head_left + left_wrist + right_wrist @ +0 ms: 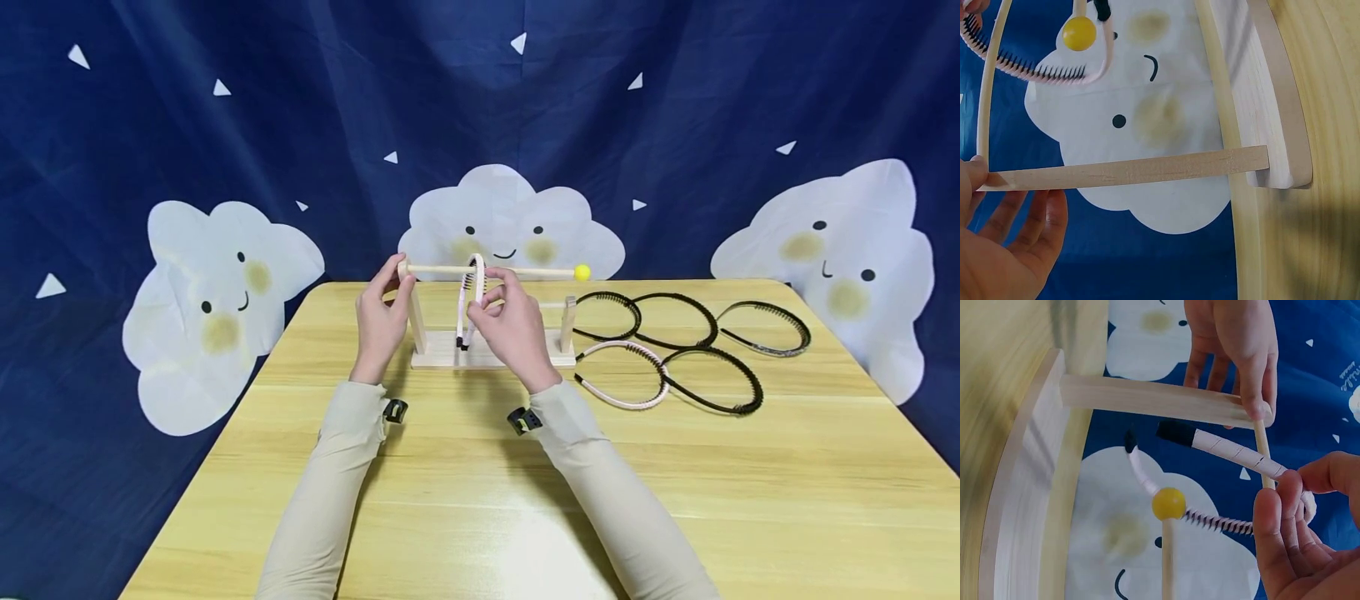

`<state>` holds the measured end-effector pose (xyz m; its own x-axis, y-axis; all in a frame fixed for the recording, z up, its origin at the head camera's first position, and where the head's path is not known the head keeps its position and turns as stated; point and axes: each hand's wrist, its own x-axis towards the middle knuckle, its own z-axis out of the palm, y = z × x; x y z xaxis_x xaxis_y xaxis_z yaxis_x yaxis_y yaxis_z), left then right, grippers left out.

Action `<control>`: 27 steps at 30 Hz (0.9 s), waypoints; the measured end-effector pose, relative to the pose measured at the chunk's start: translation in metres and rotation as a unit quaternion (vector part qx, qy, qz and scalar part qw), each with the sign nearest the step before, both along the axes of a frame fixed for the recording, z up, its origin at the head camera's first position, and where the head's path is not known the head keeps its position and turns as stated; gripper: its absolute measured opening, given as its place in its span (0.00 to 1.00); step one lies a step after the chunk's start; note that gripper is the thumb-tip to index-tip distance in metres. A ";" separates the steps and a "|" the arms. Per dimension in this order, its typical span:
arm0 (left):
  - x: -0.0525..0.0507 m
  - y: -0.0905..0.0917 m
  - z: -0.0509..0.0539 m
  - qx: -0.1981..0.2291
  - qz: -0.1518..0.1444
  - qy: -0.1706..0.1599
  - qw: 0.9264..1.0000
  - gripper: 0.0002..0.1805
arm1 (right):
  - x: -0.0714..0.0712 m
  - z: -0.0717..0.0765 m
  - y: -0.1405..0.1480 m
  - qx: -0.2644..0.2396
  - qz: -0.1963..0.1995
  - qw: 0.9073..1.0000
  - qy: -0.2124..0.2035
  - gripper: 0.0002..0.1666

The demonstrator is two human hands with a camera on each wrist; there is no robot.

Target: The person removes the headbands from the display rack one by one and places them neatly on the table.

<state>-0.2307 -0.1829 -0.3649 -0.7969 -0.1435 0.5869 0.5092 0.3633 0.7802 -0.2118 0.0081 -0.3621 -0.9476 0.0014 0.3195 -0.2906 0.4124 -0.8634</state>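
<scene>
A pale pink toothed headband (480, 287) hangs around the upper rod (442, 268) of a wooden stand, its black-tipped ends pointing down. My right hand (516, 329) pinches one side of the band between thumb and fingers. At the stand's tall left post (1129, 173), my left hand (381, 325) grips the top, thumb on one side and fingers on the other. The upper rod's right end carries a yellow ball (582, 272). A lower rod (1168, 556) comes from the short right post (567, 323); its yellow end ball (1168, 504) is hidden in the head view.
To the stand's right, several black toothed headbands (712, 321) and another pink headband (626, 404) lie on the wooden table (450, 475), some overlapping. The stand's flat base (450, 358) rests near the table's far edge. A blue cloud-print curtain (360, 108) hangs behind.
</scene>
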 end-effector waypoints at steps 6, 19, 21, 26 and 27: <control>0.000 0.000 -0.001 0.000 0.004 -0.002 1.000 0.20 | 0.000 0.000 0.003 -0.014 -0.011 1.000 -0.001 0.32; -0.002 0.000 -0.002 -0.011 0.010 -0.007 1.000 0.21 | -0.006 -0.001 0.016 -0.078 -0.002 0.997 -0.017 0.36; -0.002 0.000 -0.002 -0.009 0.009 -0.008 1.000 0.21 | -0.006 -0.001 0.018 -0.083 -0.005 0.996 -0.018 0.36; -0.002 0.000 -0.002 -0.009 0.010 -0.006 1.000 0.20 | -0.008 0.000 0.023 -0.098 -0.014 0.995 -0.024 0.36; -0.002 0.000 -0.002 -0.009 0.010 -0.006 1.000 0.20 | -0.008 0.000 0.024 -0.100 -0.015 0.994 -0.026 0.36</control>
<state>-0.2325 -0.1830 -0.3665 -0.8007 -0.1486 0.5803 0.4927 0.3875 0.7791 -0.2200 0.0322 -0.3620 -0.9614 0.0881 0.2608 -0.2340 0.2377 -0.9427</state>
